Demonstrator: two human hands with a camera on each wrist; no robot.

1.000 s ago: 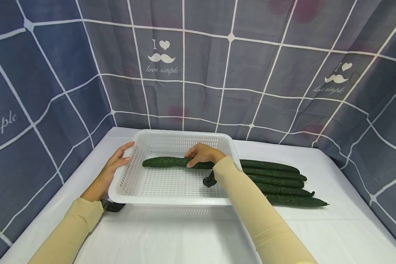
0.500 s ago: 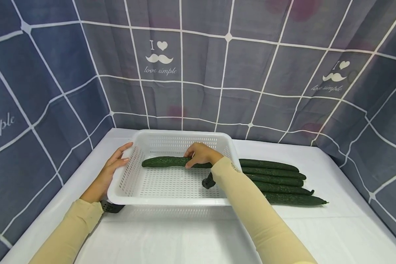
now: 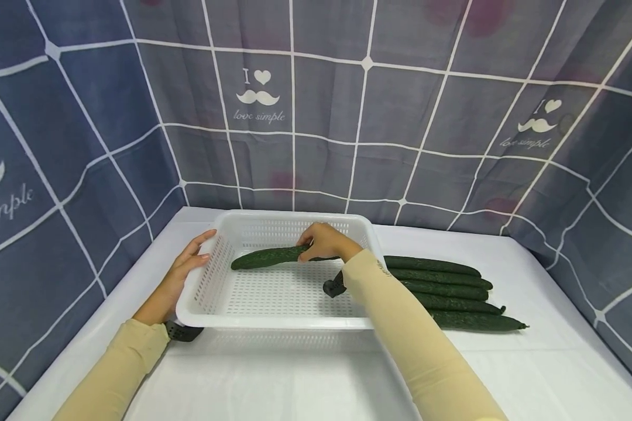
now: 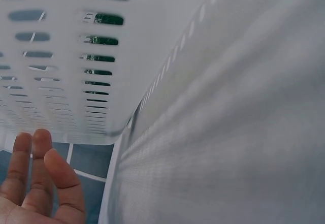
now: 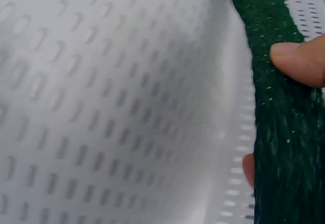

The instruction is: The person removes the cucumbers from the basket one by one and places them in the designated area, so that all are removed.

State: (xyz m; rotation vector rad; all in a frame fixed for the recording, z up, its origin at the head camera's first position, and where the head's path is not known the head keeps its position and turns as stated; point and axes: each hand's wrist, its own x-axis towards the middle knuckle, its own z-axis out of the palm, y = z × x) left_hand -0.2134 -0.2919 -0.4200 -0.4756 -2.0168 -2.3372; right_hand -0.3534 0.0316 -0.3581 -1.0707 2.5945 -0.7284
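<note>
In the head view my right hand [image 3: 323, 241] reaches into a white perforated plastic basket [image 3: 274, 322] and pinches a long dark green cucumber [image 3: 265, 258] around its middle. The cucumber slants, its left end lower and nearer to me. My thumb [image 5: 297, 61] presses on the cucumber [image 5: 284, 127] in the right wrist view, and a fingertip shows on its other side. My left hand [image 3: 181, 272] rests with extended fingers at the left wall of the basket. From the left wrist view, the left hand [image 4: 43, 183] appears below the slotted wall, fingers raised.
Several cucumbers [image 3: 442, 289] lie side by side on the white tablecloth [image 3: 511, 374] to the right of the basket, partly behind my right forearm. A grey-blue checked curtain [image 3: 326, 158] encloses the back and sides.
The cucumber in my right hand has gone from nearly level to slanted, its left end dipping toward me and its right part rising. The left hand stays at the basket.
</note>
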